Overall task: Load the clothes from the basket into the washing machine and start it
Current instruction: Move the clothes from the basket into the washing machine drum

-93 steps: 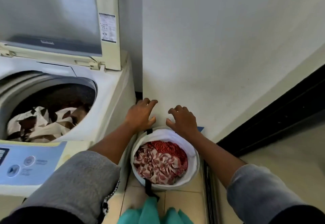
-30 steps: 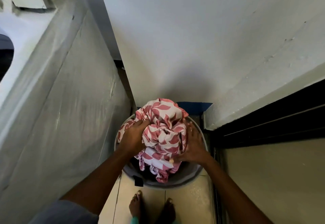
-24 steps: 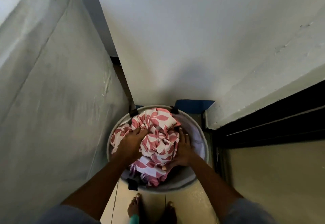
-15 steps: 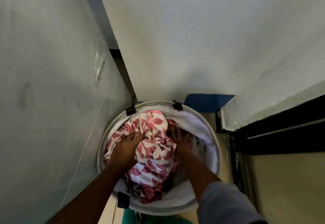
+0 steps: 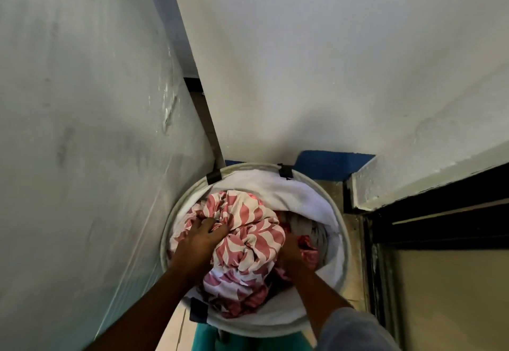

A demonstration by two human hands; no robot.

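Note:
A round white laundry basket point(image 5: 300, 185) stands on the floor below me, lined with white cloth. Inside lies a bundled red-and-cream leaf-patterned cloth point(image 5: 248, 240), with more red and grey garments point(image 5: 308, 237) under it at the right. My left hand point(image 5: 198, 240) grips the bundle's upper left folds. My right hand point(image 5: 289, 251) reaches down beside the bundle's right side; its fingers are buried in the clothes. The washing machine's white side panel point(image 5: 82, 144) fills the left; its opening is out of view.
A white wall point(image 5: 316, 61) rises right behind the basket, with a blue skirting strip point(image 5: 333, 163) at its foot. A dark door frame point(image 5: 429, 213) runs along the right. The basket sits in a narrow gap between machine and wall. Teal fabric point(image 5: 209, 339) shows at the bottom edge.
My head has dropped closer to the basket since a second ago. The bundle has sunk lower into the basket, and my right hand has dug deeper beside it.

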